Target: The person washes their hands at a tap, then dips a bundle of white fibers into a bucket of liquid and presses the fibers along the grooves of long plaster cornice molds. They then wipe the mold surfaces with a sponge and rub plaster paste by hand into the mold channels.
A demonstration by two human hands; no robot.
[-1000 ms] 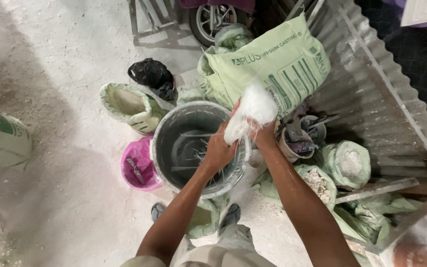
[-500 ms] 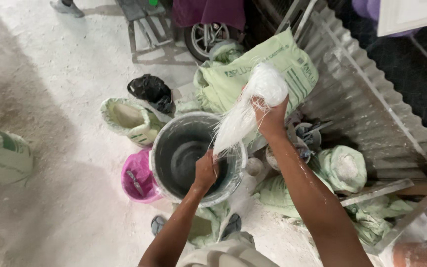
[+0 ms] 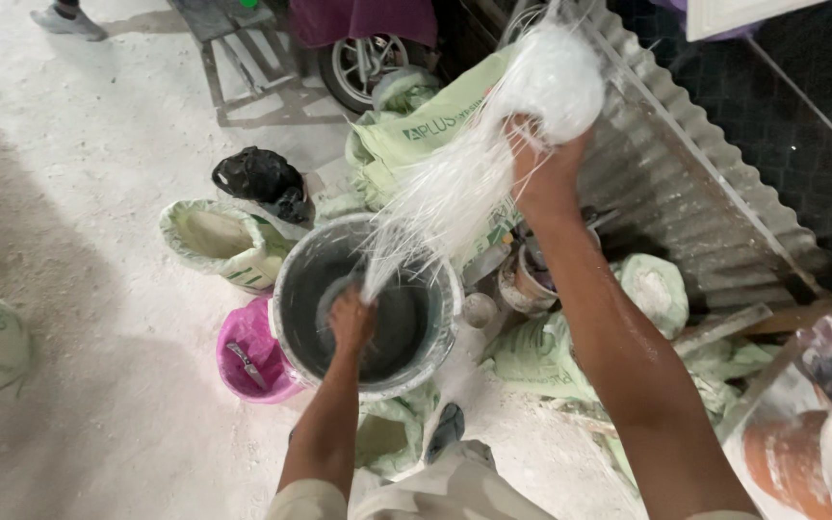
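My right hand (image 3: 543,178) is raised high and grips a white bundle of fine fibres (image 3: 556,77). Long white strands (image 3: 435,207) stretch from the bundle down to my left hand (image 3: 351,320). That hand pinches the lower ends of the strands over the mouth of a dark, dust-coated bucket (image 3: 440,337) that stands on the floor in front of me.
A pink bag (image 3: 243,361) lies left of the bucket, an open sack of powder (image 3: 219,241) and a black bag (image 3: 257,178) behind it. Green sacks (image 3: 416,135) lean on a corrugated metal sheet (image 3: 686,193) at right. A wheel (image 3: 363,63) stands at the back.
My right hand has lifted the white bundle up and away from the bucket, drawing long strands out. My left hand has stayed over the bucket, holding the strands' lower ends.
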